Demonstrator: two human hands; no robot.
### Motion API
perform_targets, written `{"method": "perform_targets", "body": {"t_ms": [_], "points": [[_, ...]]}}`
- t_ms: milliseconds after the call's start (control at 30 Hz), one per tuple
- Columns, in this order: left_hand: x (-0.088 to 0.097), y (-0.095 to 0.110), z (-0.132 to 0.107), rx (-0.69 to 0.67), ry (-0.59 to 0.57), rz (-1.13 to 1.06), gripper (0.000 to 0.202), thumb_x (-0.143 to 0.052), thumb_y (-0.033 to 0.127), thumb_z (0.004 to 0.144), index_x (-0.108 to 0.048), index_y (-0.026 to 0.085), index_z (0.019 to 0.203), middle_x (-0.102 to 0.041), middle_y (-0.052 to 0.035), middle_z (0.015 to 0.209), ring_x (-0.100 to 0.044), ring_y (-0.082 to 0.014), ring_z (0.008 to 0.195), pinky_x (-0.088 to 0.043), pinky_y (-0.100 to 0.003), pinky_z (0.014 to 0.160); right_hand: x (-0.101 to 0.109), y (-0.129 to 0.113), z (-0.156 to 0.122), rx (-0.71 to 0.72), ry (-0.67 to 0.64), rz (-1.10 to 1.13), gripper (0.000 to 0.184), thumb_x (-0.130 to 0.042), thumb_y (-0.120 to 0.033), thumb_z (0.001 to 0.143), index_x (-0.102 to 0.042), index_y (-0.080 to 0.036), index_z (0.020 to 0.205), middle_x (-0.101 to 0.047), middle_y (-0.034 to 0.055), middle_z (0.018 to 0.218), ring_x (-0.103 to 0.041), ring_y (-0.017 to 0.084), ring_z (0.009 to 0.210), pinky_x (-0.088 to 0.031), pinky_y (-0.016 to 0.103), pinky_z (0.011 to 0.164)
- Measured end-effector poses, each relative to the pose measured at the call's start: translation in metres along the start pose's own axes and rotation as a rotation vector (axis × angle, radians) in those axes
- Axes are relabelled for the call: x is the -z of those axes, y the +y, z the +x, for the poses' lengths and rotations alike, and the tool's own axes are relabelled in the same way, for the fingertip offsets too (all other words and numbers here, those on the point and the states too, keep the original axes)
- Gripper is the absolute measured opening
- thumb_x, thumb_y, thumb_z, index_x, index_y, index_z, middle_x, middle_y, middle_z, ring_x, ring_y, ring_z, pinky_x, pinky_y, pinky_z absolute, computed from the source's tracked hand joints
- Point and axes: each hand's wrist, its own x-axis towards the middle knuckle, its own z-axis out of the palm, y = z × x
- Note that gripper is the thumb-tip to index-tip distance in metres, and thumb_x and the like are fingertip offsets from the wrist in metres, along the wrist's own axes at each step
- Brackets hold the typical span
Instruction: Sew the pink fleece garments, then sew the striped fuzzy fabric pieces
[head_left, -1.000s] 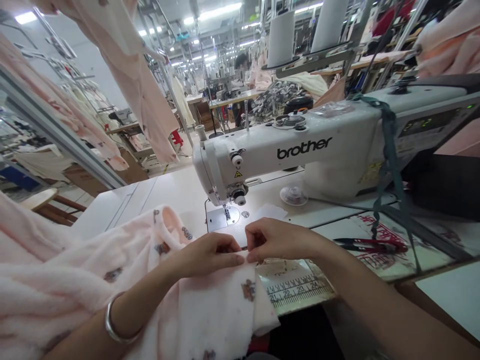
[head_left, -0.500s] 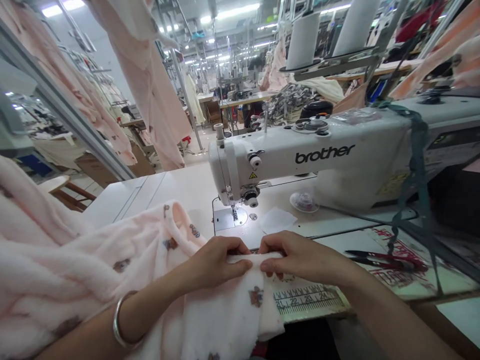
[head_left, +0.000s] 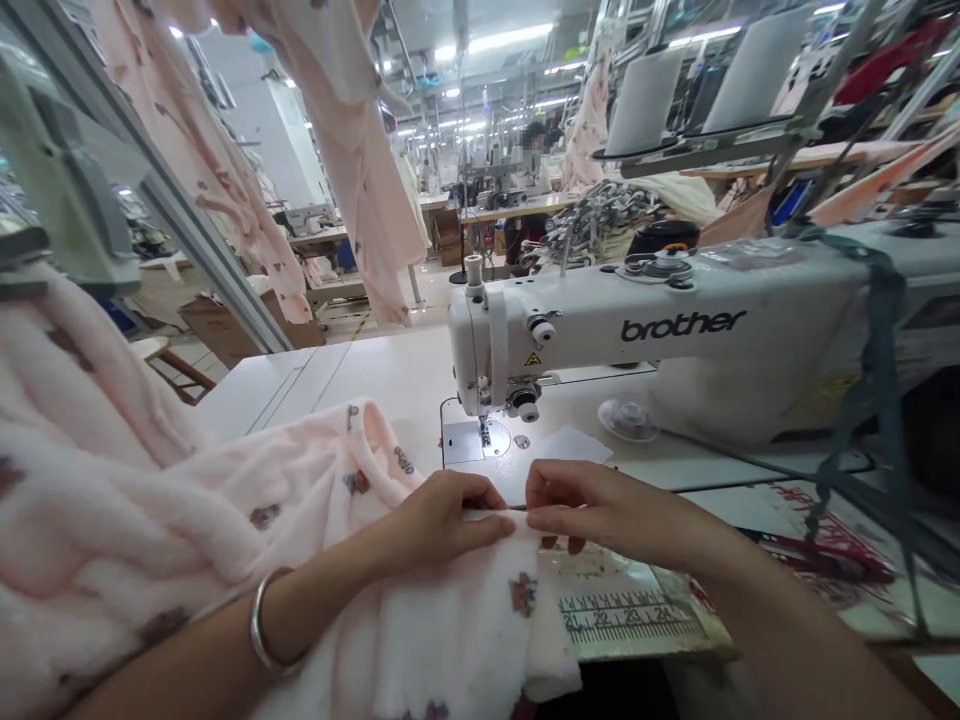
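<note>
Pale pink plush fabric (head_left: 465, 620) with small bear prints spreads from the left over the table's front edge. My left hand (head_left: 450, 515) pinches its upper edge between thumb and fingers. Close beside it, my right hand (head_left: 592, 505) pinches the corner of that same edge, thumb toward me. The fingertips of both hands nearly meet. Just beyond them stands a white sewing machine (head_left: 555, 340) marked "brother". Its presser foot (head_left: 485, 432) is above the needle plate (head_left: 465, 442), apart from the fabric. A bracelet (head_left: 262, 620) circles my left wrist.
A printed ruler scale (head_left: 630, 615) runs along the front edge. Dark-bladed snips (head_left: 825, 555) lie to the right under hanging green strips (head_left: 885, 330). A bobbin on a clear dish (head_left: 628, 418) and a white paper scrap (head_left: 574, 445) sit near the machine. Thread cones (head_left: 643, 100) stand behind.
The view has shifted left, so the machine appears farther right. My right hand has slid along the fabric edge to its corner, and its fingers have lifted slightly; my left hand keeps its pinch.
</note>
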Motion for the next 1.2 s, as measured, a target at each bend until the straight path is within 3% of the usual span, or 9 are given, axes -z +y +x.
{"method": "perform_targets", "body": {"t_ms": [167, 500, 700, 800, 1000, 1200], "points": [[0.001, 0.003, -0.001, 0.019, -0.021, -0.045, 0.020, -0.055, 0.032, 0.081, -0.063, 0.014, 0.081, -0.053, 0.0029, 0.066, -0.041, -0.0093, 0.063, -0.032, -0.020, 0.056, -0.003, 0.006, 0.008, -0.010, -0.018, 0.022, 0.014, -0.059, -0.028, 0.078, -0.050, -0.018, 0.077, -0.060, 0.0000, 0.068, -0.060, 0.015, 0.065, -0.046, 0.026, 0.057], [-0.004, 0.003, 0.001, -0.010, 0.018, 0.012, 0.022, -0.059, 0.035, 0.078, -0.064, 0.014, 0.078, -0.056, 0.0022, 0.068, -0.045, -0.0106, 0.065, -0.033, -0.021, 0.058, -0.005, 0.014, 0.005, 0.002, 0.122, 0.076, 0.019, -0.066, -0.025, 0.069, -0.049, -0.017, 0.066, -0.053, -0.0034, 0.057, -0.054, 0.010, 0.059, -0.040, 0.022, 0.055], [-0.011, 0.001, -0.002, -0.038, 0.102, -0.054, 0.016, -0.058, 0.028, 0.076, -0.064, 0.014, 0.075, -0.058, 0.0022, 0.067, -0.047, -0.0099, 0.063, -0.035, -0.020, 0.058, -0.007, 0.013, -0.004, -0.033, 0.076, 0.115, 0.022, -0.063, -0.030, 0.074, -0.056, -0.016, 0.089, -0.057, -0.0023, 0.068, -0.054, 0.011, 0.061, -0.043, 0.023, 0.056], [-0.011, 0.001, -0.002, -0.029, 0.121, -0.043, 0.017, -0.057, 0.029, 0.076, -0.065, 0.014, 0.075, -0.059, 0.0016, 0.067, -0.048, -0.0104, 0.064, -0.036, -0.020, 0.058, -0.008, 0.017, -0.003, -0.066, 0.056, 0.099, 0.019, -0.060, -0.033, 0.076, -0.057, -0.015, 0.082, -0.058, -0.0009, 0.063, -0.052, 0.010, 0.057, -0.040, 0.022, 0.053], [0.007, -0.006, 0.021, 0.224, 0.141, 0.013, 0.022, -0.056, 0.036, 0.071, -0.062, 0.015, 0.067, -0.057, 0.0013, 0.063, -0.048, -0.0120, 0.061, -0.034, -0.021, 0.052, 0.003, 0.018, 0.036, -0.131, 0.121, -0.016, 0.016, -0.055, -0.032, 0.075, -0.050, -0.017, 0.071, -0.065, 0.0024, 0.070, -0.052, 0.009, 0.053, -0.034, 0.021, 0.047], [0.027, -0.020, 0.055, 0.364, 0.185, 0.082, 0.019, -0.054, 0.030, 0.062, -0.047, 0.017, 0.050, -0.040, 0.0032, 0.049, -0.039, -0.0104, 0.050, -0.023, -0.023, 0.044, 0.022, 0.004, 0.078, -0.225, 0.228, -0.216, 0.014, -0.055, -0.027, 0.069, -0.048, -0.021, 0.058, -0.052, -0.0023, 0.051, -0.040, 0.009, 0.042, -0.031, 0.024, 0.043]]}}
